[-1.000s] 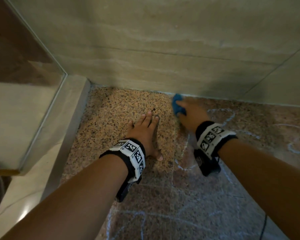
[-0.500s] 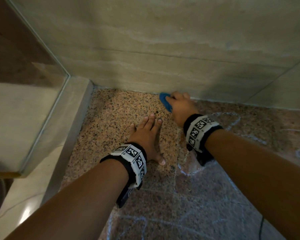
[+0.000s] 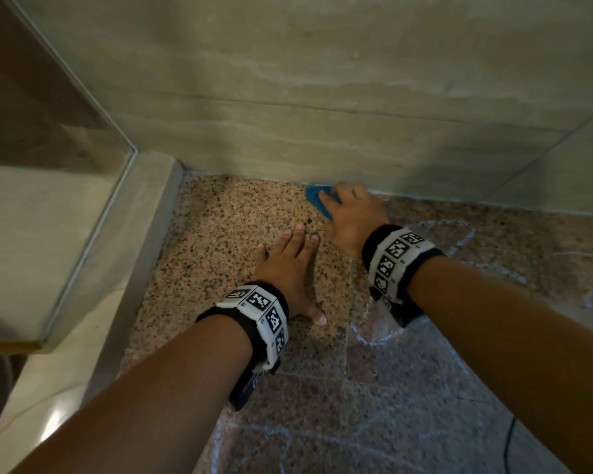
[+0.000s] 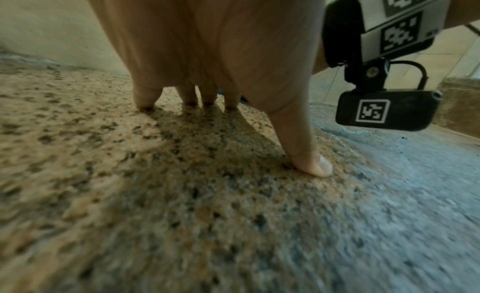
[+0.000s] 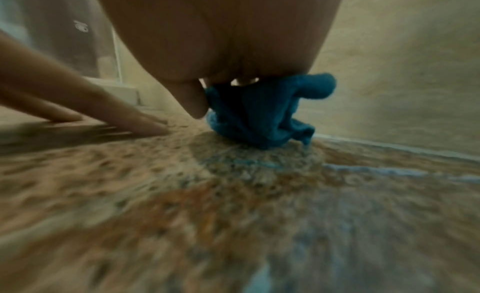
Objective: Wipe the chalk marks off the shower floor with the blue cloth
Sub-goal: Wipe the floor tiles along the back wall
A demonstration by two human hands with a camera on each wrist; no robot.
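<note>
Currently: scrubbing the far edge, most chalk still to go

Right hand (image 3: 351, 220) has the blue cloth (image 5: 259, 114) bunched up, thumb and fingers curled round it, pressed on the shower floor (image 3: 240, 234) right where it meets the far wall (image 3: 322, 97). Left hand (image 3: 285, 268) is flat on the floor just beside it, fingers straight and spread, holding nothing, looks like a brace.

How I'd run this step:
- Flatten the wad a bit. A tight ball probably gives a small contact patch.
- Work from the wall seam back toward the near side in overlapping strokes, so dust doesn't land on cleaned stone.
- Refold to a fresh face once it loads up, else it likely smears.
- Shift the bracing hand before it ends up on chalk.

Surface: speckled granite, tan patch at far left looks clean. Chalk marks (image 3: 374, 336) remain to the right and near side as loops and lines, plus a pale bluish haze. Rough grain may hold powder.

Room: beige stone-look tiled wall, glass panel (image 3: 65, 200) on a raised kerb (image 3: 144, 251) at left. Tight corner.
</note>
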